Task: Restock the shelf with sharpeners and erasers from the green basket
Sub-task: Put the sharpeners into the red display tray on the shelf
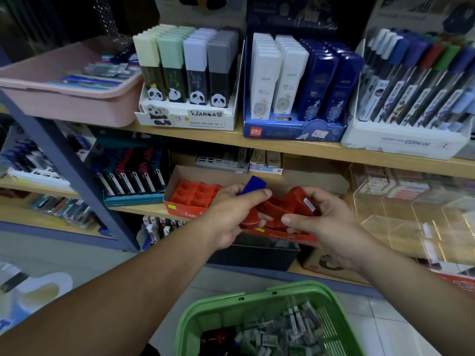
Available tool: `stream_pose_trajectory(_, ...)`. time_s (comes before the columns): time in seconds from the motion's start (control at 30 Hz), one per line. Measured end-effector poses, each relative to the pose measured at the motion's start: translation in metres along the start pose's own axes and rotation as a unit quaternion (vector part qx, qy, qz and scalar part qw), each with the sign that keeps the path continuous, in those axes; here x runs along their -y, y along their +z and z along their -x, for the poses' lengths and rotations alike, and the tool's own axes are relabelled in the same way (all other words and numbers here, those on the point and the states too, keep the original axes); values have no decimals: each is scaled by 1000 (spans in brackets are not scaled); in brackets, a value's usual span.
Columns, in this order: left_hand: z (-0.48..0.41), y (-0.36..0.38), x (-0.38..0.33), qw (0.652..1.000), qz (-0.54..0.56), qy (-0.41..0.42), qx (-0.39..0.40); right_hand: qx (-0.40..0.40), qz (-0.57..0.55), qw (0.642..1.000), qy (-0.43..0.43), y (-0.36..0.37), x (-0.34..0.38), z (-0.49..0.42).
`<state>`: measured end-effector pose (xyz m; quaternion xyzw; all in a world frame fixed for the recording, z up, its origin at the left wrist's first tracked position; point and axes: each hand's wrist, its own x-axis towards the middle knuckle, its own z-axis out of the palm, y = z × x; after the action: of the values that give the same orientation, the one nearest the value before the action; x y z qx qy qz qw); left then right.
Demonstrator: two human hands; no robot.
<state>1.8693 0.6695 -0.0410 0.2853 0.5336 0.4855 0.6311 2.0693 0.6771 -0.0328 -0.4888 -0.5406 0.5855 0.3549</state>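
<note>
My left hand [232,214] grips several sharpeners: a blue one [253,185] sticks up above my thumb and a red one [249,222] shows under my palm. My right hand [321,224] pinches a red sharpener [300,201] with a white label, close beside the left hand. Both hands hover over the front of a red display box [190,197] on the middle shelf, its left part filled with red sharpeners. The green basket [231,309] sits low in front of me, holding several wrapped erasers [285,332] and a dark red sharpener [218,337].
The upper wooden shelf [295,147] carries a pink tray [69,98], a panda lead box [185,78], a blue Deli box [295,86] and a pen display [411,93]. Clear acrylic bins [411,214] stand right of my hands. A blue metal upright [77,176] slants at left.
</note>
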Motion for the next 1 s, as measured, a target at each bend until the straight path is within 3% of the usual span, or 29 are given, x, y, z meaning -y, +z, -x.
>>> stream_pose_trajectory(0.37, 7, -34, 1, 979, -189, 37, -66, -143, 76, 987, 16, 10, 0, -35)
stream_pose_trajectory(0.5, 7, -38, 3, 968, -236, 52, -72, -122, 207, 971, 3, 20, 0, -63)
stream_pose_trajectory(0.73, -2, -40, 1, 979, -195, 19, -53, -74, 376, 922, -53, 26, -4, -86)
stream_pose_trajectory(1.0, -6, -38, 6, 980, -196, 21, -27, -2, 530, 841, -112, 38, 2, -104)
